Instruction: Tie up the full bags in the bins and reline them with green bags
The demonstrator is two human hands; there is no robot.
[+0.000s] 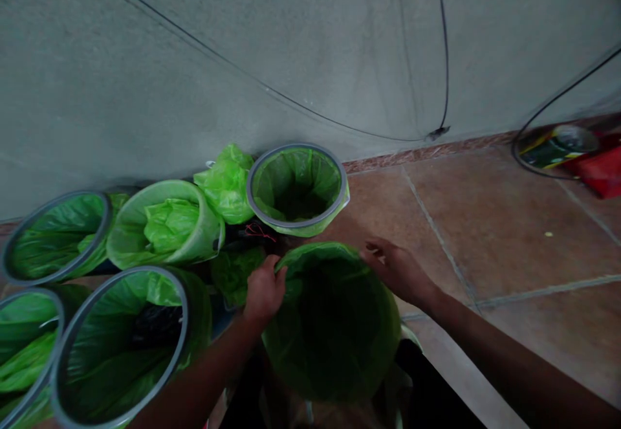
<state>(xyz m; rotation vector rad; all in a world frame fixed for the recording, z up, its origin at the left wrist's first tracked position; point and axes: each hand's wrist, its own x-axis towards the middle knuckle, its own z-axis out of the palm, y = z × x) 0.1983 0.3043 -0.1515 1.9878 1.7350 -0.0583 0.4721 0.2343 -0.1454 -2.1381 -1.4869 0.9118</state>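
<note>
Between my knees stands a round bin lined with a green plastic bag [334, 364], its mouth wide and dark inside. My left hand [264, 292] pinches the bag's edge at the left of the mouth, thumb against fingers. At the right side of the mouth, the curled fingers of my right hand [395, 268] grip the same edge. Just beyond stands another bin with a grey rim [251, 186], also lined in green. A bunched green bag [231, 189] leans beside it. The bottom of the bin between my knees is too dark to make out.
At the left are several more lined bins, including a pale green bin [121, 238] and a large grey-rimmed bin [61, 367]. Behind them rises a grey wall [194, 105] with hanging cables. A can [548, 147] and a red object [604, 167] lie on the tiled floor [509, 235].
</note>
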